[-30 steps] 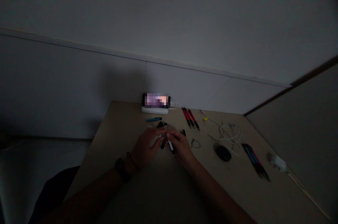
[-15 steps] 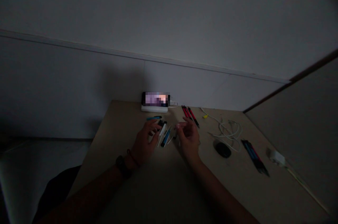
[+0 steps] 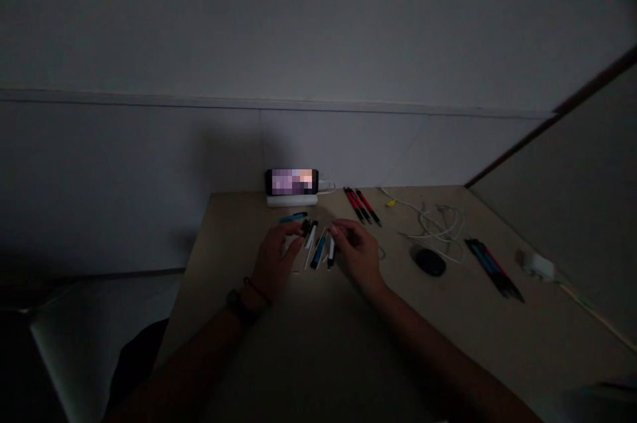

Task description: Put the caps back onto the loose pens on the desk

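Observation:
My left hand is curled, with thumb and fingertips closed at a small black pen part. Opposite it, my right hand pinches the top of a white pen barrel with a black end, which points down toward the table. Between the hands lie a blue-and-black pen barrel, a white pen piece with a black end and thin white refills. A blue-and-black pen part lies just beyond my left fingers. Dim light hides fine detail at the fingertips.
A lit phone leans on a white block by the wall. Red-and-black pens lie beyond my right hand. Farther right are a white cable, a black mouse, a bunch of dark pens and a white plug.
My right fingers have closed into a tighter pinch, and the white barrel under them shows more clearly. My left fingers have drawn together at the black part. The view has tilted slightly.

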The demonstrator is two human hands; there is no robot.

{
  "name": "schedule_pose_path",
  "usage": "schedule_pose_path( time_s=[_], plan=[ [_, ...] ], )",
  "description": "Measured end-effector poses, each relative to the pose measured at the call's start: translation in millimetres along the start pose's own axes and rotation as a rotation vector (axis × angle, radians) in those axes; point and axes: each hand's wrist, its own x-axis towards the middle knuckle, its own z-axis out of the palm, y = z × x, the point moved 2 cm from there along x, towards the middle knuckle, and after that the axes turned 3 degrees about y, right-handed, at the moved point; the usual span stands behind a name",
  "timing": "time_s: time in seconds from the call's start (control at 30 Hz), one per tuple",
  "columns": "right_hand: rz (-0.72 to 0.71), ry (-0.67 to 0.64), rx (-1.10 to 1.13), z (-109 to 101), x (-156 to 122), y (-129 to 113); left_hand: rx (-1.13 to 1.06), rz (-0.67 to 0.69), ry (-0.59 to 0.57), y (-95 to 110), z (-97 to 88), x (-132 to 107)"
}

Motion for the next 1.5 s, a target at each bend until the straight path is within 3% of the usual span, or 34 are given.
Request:
schedule_pose_path(
  time_s=[0.17, 0.33, 0.5, 0.63, 0.73, 0.83, 0.93, 1.07, 1.5],
  plan=[
    [0.083, -0.101, 0.096, 5, -3, -1, -0.03, 0.06, -0.09, 6, -1.7, 0],
    [0.108, -0.119, 0.17, 8, -7, -1, -0.003, 0.075, -0.116, 5, -0.7, -1],
    [0.049, -0.122, 0.161, 9, -8, -2, 0.071, 0.124, -0.175, 4, 4.8, -3],
    [0.023, -0.137, 0.166, 9, -7, 0, 0.046, 0.022, -0.112, 1, 4.0, -1],
    [-0.053, -0.166, 0.008, 7, -4, 2, -0.015, -0.098, 0.012, -2, -0.3, 3],
    [-0.233, -0.343, -0.246, 7, -4, 2, -0.075, -0.143, 0.109, -4, -3.8, 6],
    [-0.384, -0.567, -0.444, 10, -9, 2, -0.131, -0.161, 0.139, -6, -4.3, 6],
    [-0.442, -0.722, -0.629, 12, -16, 4, -0.179, -0.172, 0.144, -7, -2.6, 5],
    [-0.503, -0.739, -0.709, 13, -16, 0, -0.221, -0.226, 0.125, -4, -1.0, 5]
  ],
)
